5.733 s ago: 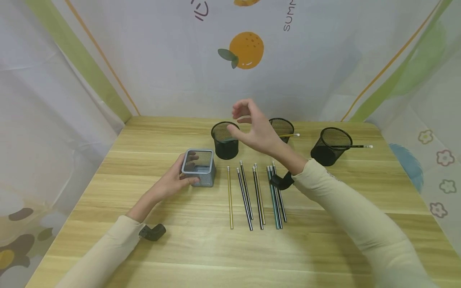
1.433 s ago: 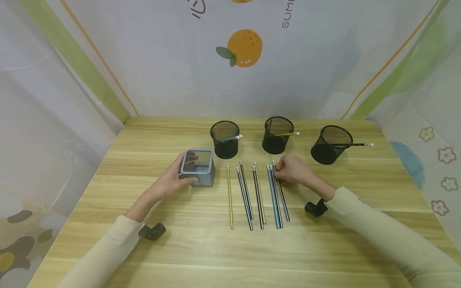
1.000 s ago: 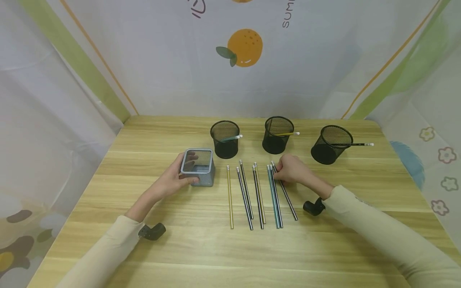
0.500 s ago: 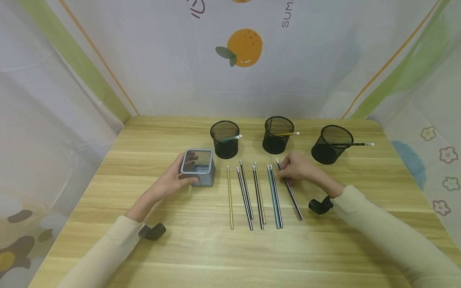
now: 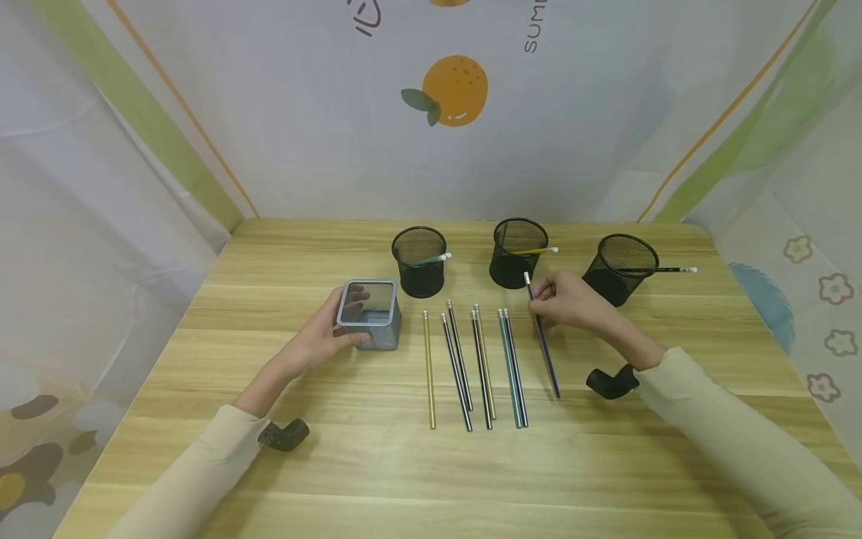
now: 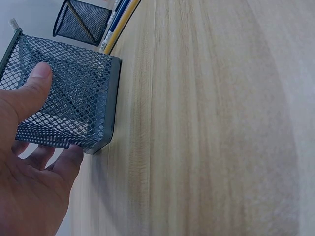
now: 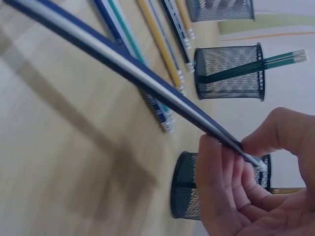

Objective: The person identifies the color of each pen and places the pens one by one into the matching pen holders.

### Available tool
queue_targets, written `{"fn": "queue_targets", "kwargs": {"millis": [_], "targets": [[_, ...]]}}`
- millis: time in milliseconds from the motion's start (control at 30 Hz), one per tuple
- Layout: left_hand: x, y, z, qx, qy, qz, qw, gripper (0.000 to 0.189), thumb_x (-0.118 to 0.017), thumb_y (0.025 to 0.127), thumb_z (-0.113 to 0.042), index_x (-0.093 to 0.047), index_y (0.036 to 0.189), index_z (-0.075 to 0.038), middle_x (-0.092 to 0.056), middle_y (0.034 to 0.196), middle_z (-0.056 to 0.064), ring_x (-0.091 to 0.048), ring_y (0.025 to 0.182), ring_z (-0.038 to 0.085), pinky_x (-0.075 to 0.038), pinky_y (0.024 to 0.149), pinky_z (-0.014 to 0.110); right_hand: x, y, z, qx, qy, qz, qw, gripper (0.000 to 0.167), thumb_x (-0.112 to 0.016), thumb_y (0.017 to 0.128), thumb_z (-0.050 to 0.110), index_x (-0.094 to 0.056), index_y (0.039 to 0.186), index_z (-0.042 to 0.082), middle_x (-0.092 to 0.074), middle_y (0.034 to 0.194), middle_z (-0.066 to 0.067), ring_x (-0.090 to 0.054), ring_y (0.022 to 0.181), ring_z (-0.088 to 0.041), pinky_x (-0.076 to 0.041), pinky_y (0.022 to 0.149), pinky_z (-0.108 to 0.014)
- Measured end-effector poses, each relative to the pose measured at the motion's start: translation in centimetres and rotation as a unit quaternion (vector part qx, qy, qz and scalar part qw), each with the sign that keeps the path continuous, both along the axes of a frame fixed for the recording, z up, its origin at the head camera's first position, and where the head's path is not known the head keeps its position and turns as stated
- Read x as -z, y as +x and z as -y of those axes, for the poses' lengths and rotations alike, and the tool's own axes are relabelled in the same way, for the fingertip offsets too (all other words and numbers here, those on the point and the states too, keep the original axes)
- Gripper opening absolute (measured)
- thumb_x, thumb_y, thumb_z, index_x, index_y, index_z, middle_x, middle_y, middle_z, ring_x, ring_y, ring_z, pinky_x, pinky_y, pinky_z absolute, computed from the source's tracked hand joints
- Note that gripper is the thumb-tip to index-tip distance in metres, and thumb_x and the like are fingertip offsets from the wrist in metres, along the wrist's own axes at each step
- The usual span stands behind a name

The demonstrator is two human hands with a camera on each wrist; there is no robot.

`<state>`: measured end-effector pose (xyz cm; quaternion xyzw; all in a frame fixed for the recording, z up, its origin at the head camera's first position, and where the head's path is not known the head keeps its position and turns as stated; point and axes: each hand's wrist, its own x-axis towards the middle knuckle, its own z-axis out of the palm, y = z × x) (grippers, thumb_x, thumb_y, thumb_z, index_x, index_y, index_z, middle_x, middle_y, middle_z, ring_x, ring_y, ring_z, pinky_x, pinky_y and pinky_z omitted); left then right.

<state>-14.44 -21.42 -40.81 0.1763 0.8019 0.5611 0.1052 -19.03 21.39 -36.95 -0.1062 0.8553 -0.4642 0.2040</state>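
Note:
My right hand (image 5: 569,303) pinches a dark blue, silver-striped pencil (image 5: 547,355) near its eraser end. In the right wrist view the pencil (image 7: 152,83) slants above the table, its shadow below. On the left, my left hand (image 5: 316,340) grips a square grey mesh pencil holder (image 5: 385,335), thumb on one side and fingers on another; nothing shows inside it. Between the hands several pencils lie in a loose row: a yellow one (image 5: 429,374) nearest the holder, dark and yellow ones mid-row, and a green one (image 5: 510,374) beside a dark one (image 5: 519,382) nearest my right hand.
Behind the row stand three round black mesh cups. The left cup (image 5: 422,283) holds green pencils (image 7: 280,60), the middle cup (image 5: 509,271) a yellow pencil (image 5: 539,251), the right cup (image 5: 606,286) a black pencil (image 5: 667,269). A printed curtain (image 5: 323,150) hangs behind the table.
My right hand has drawn the dark blue pencil away from the row to the right and lifted it. Earlier it left the left cup, where green pencils show now. My left hand stays put.

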Motion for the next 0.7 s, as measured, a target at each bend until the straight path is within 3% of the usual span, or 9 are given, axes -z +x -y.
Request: {"fn": "queue_targets", "kwargs": {"millis": [433,700], "targets": [[-0.1,0.1,0.0,0.001,0.002,0.004,1.0000,0.080,-0.073,0.090,0.007,-0.026,0.154,-0.001,-0.035,0.154,0.023,-0.038,0.139,0.042,-0.042,0.110,0.053,-1.8,0.2,0.8,0.007,-0.060,-0.038,0.9975,0.014,-0.054,0.091,0.001,-0.052,0.103,-0.006,-0.057,0.089,-0.017,-0.063,0.081,-0.031,-0.062,0.078,-0.052],[-0.1,0.0,0.0,0.001,0.000,0.002,1.0000,0.080,-0.073,0.090,0.007,-0.025,0.154,-0.001,-0.035,0.154,0.023,-0.037,0.140,0.042,-0.042,0.110,0.054,-2.7,0.5,1.2,0.017,-0.102,-0.061,0.9928,0.015,-0.056,0.093,-0.002,-0.049,0.105,-0.007,-0.060,0.090,-0.019,-0.066,0.080,-0.030,-0.063,0.074,-0.038]]}}
